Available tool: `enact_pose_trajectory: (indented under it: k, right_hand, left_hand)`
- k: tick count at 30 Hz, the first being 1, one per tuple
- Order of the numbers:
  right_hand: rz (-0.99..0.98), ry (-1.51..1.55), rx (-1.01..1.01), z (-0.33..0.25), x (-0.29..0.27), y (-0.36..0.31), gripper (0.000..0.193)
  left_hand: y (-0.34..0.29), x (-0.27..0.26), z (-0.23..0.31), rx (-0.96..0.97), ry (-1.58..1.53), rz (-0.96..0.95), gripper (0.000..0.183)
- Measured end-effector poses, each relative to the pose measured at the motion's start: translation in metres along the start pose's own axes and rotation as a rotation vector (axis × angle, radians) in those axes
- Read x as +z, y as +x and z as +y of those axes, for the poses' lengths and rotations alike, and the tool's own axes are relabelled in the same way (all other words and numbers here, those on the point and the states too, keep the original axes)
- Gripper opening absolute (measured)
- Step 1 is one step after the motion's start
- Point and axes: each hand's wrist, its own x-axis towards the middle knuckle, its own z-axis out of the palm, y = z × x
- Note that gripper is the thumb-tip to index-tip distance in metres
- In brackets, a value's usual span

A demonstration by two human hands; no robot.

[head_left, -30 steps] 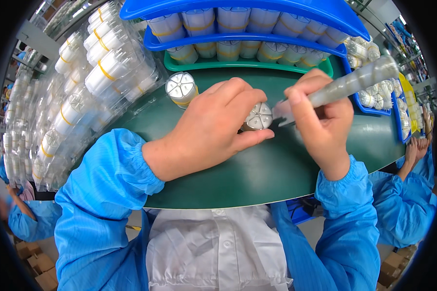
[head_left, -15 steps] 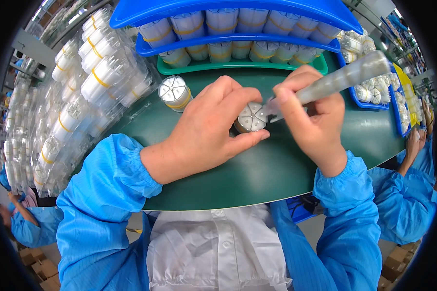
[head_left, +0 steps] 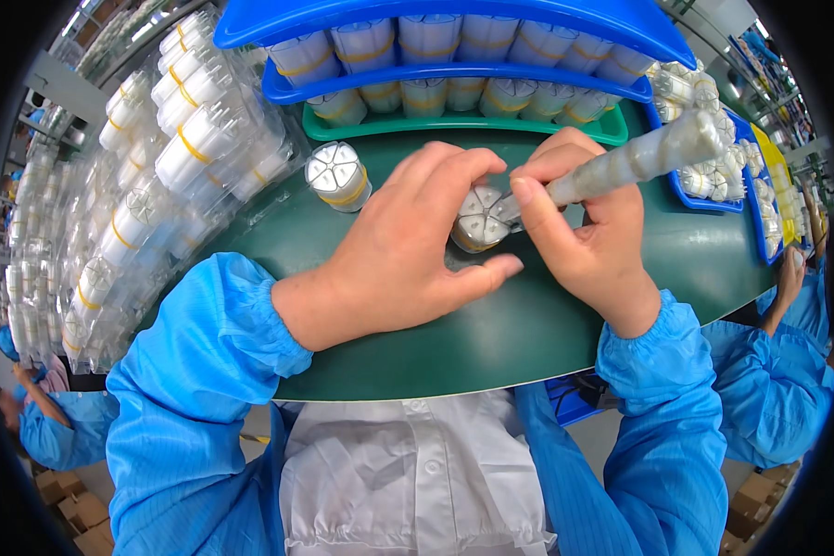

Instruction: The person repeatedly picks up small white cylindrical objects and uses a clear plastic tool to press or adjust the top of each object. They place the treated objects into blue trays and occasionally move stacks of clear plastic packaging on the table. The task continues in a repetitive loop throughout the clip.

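Note:
A short round bundle of white wedge-shaped pieces [head_left: 480, 219] stands on the green table in front of me. My left hand [head_left: 394, 236] curves around its left side, thumb and fingers spread, with a gap between thumb and bundle. My right hand [head_left: 588, 222] grips a tool with a thick handle wrapped in clear, whitish film [head_left: 635, 162]. The tool's thin tip reaches the right part of the bundle's top; its exact shape is hard to make out. A similar bundle with a yellow band [head_left: 337, 176] stands beyond my left hand.
Stacked blue trays [head_left: 454, 72] and a green tray [head_left: 473, 123] with banded white bundles line the back. Plastic-wrapped bundles [head_left: 195, 139] are piled at left. Blue bins [head_left: 713, 202] of white pieces stand at right, near a co-worker's blue sleeve [head_left: 778, 389].
My left thumb has come away from the bundle and the hand has opened wider. The tool has shifted slightly left and its handle sits lower, with the tip at the bundle's top.

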Motion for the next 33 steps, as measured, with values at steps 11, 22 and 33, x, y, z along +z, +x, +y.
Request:
enact_pose_trajectory:
  k: [11, 22, 33]
  right_hand:
    - [0.021, 0.059, 0.048, 0.0033, -0.0053, 0.0017, 0.005]
    - [0.063, 0.097, 0.043, 0.0044, -0.0061, 0.0014, 0.006]
    - [-0.016, 0.056, 0.04, 0.0051, -0.0035, -0.0016, 0.006]
  left_hand:
    - [-0.0022, 0.0037, -0.0039, 0.009, -0.128, -0.007, 0.072]
    - [0.0004, -0.0001, 0.0006, -0.046, -0.054, -0.023, 0.07]
    - [0.0015, 0.0001, 0.0014, 0.058, 0.013, 0.007, 0.07]
